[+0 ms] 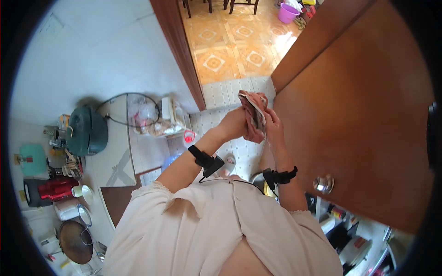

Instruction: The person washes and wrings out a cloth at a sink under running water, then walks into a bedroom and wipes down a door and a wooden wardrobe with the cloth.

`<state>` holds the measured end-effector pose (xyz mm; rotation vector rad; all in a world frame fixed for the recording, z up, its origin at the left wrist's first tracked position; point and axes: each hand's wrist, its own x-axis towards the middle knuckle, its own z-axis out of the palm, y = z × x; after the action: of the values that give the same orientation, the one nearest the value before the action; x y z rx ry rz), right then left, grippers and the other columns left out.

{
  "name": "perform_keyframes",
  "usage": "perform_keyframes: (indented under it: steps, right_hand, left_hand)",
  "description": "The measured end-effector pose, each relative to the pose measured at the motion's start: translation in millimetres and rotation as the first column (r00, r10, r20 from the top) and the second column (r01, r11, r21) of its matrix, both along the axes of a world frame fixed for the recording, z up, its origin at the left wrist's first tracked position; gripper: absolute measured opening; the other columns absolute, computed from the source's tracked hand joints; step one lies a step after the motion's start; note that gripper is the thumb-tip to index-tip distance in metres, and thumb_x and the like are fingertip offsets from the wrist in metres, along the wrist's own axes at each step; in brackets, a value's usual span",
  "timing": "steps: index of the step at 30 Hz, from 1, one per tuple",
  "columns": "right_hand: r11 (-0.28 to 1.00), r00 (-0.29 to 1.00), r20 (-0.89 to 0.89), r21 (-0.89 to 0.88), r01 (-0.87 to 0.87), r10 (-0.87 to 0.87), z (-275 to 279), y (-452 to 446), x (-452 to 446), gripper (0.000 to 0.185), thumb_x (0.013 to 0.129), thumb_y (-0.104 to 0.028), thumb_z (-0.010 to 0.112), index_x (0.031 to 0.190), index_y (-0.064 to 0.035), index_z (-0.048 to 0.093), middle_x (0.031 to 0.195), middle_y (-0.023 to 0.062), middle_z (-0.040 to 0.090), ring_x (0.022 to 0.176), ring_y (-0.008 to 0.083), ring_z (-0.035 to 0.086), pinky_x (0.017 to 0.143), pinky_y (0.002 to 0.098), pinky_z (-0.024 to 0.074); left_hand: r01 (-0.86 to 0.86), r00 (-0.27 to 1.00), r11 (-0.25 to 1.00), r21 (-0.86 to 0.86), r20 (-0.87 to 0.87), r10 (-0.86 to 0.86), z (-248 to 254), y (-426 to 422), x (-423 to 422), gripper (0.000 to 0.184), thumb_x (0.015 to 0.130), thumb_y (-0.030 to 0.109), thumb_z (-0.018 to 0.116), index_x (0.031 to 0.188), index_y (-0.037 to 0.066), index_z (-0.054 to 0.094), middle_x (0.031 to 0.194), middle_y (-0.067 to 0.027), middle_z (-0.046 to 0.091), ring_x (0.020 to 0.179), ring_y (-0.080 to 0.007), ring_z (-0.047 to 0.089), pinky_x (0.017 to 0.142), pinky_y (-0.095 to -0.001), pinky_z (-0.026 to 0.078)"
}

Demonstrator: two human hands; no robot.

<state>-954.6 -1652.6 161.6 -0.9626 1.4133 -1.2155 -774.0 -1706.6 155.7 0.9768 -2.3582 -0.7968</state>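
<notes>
A crumpled pinkish-brown cloth (pixel 254 105) with a paler edge and a dark inner fold is held up in front of me, between both hands. My left hand (pixel 235 123) grips its left side, fingers closed and partly hidden by the folds. On the other side my right hand (pixel 273 128) pinches the cloth, with the fingertips pressed against it. Each forearm wears a black strap, and the left one carries a small black device (pixel 212 165).
A wooden door (pixel 350 101) with a round metal knob (pixel 323 184) stands close on my right. The doorway opens onto an orange-patterned tile floor (pixel 216 60). To the left, a counter (pixel 110 158) bears a dark green pot (pixel 87 131) and kitchenware.
</notes>
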Motion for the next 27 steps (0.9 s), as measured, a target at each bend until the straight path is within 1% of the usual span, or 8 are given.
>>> perform_keyframes:
  steps: [8,14,17,19,22,24,26,27]
  right_hand:
    - [0.994,0.96,0.255,0.021,0.11,-0.112,-5,-196,-78,0.031,0.108,-0.023,0.056,0.128,-0.0002,0.065,0.118,0.0045,0.068,0.106,0.0128,0.062,0.093,0.0291,0.049]
    - [0.964,0.931,0.253,0.055,0.259,-0.264,-51,-408,-152,0.029,0.104,-0.018,0.059,0.127,-0.0008,0.065,0.115,0.0042,0.068,0.102,0.0136,0.064,0.088,0.0293,0.0515]
    - [0.963,0.91,0.317,0.069,0.259,-0.267,-7,-512,-160,0.02,0.104,-0.015,0.055,0.117,-0.003,0.065,0.107,0.0025,0.067,0.096,0.0103,0.063,0.081,0.0285,0.0519]
    - [0.982,0.921,0.348,-0.012,0.19,-0.174,20,-596,-162,0.014,0.105,-0.016,0.054,0.107,-0.006,0.063,0.1,0.0001,0.065,0.086,0.0073,0.061,0.076,0.0255,0.0509]
    - [0.981,0.934,0.344,-0.125,0.146,-0.095,72,-694,-132,0.012,0.105,-0.014,0.053,0.105,-0.0061,0.062,0.096,-0.0009,0.064,0.083,0.0062,0.059,0.073,0.0239,0.0501]
    - [0.969,0.978,0.203,-0.245,-0.002,0.053,87,-747,-103,0.008,0.101,-0.01,0.059,0.099,-0.0047,0.064,0.086,0.0026,0.064,0.078,0.0077,0.06,0.068,0.027,0.0505]
    - [0.813,0.86,-0.51,-0.497,-0.303,0.009,101,-801,-65,0.009,0.094,-0.01,0.068,0.087,-0.0047,0.066,0.076,0.0091,0.063,0.067,0.0131,0.06,0.063,0.0317,0.0502]
    - [0.786,0.824,-0.567,-0.514,-0.343,-0.011,117,-821,-32,0.017,0.088,-0.013,0.074,0.077,-0.0044,0.065,0.067,0.0148,0.059,0.059,0.0243,0.061,0.06,0.0371,0.0499]
  left_hand:
    - [0.076,0.992,0.935,0.345,0.066,-0.105,-17,-229,-100,0.03,0.078,0.02,0.079,0.104,0.006,0.073,0.102,-0.0211,0.073,0.094,-0.0391,0.07,0.081,-0.044,0.056]
    - [0.092,0.949,0.95,0.297,-0.314,0.006,-59,-457,-171,0.028,0.089,0.014,0.071,0.114,0.002,0.071,0.109,-0.0201,0.074,0.103,-0.0303,0.071,0.092,-0.0412,0.055]
    - [0.113,0.984,0.805,0.582,-0.179,-0.01,-14,-562,-176,0.03,0.098,0.025,0.063,0.117,0.002,0.071,0.108,-0.0153,0.074,0.102,-0.0249,0.07,0.092,-0.0383,0.054]
    - [0.211,0.874,0.473,0.855,-0.382,0.3,13,-628,-172,0.043,0.106,0.044,0.052,0.116,0.006,0.071,0.108,-0.0086,0.074,0.1,-0.0184,0.069,0.088,-0.0341,0.055]
    - [0.4,0.757,0.203,0.894,-0.447,0.476,64,-704,-142,0.055,0.107,0.059,0.043,0.121,0.011,0.067,0.111,-0.0042,0.071,0.1,-0.0154,0.068,0.087,-0.0325,0.056]
    - [0.672,0.515,0.203,0.713,-0.646,0.564,87,-746,-138,0.049,0.106,0.056,0.051,0.132,0.016,0.061,0.11,-0.0026,0.07,0.097,-0.0155,0.068,0.087,-0.0345,0.058]
    - [0.657,0.354,0.293,0.695,-0.628,0.693,63,-807,-131,0.039,0.106,0.049,0.055,0.123,0.015,0.062,0.104,-0.0028,0.068,0.091,-0.0151,0.066,0.085,-0.0336,0.058]
    - [0.715,0.206,0.515,0.473,-0.847,0.491,39,-850,-122,0.035,0.105,0.04,0.057,0.123,0.011,0.062,0.11,-0.0048,0.068,0.099,-0.0152,0.066,0.09,-0.033,0.056]
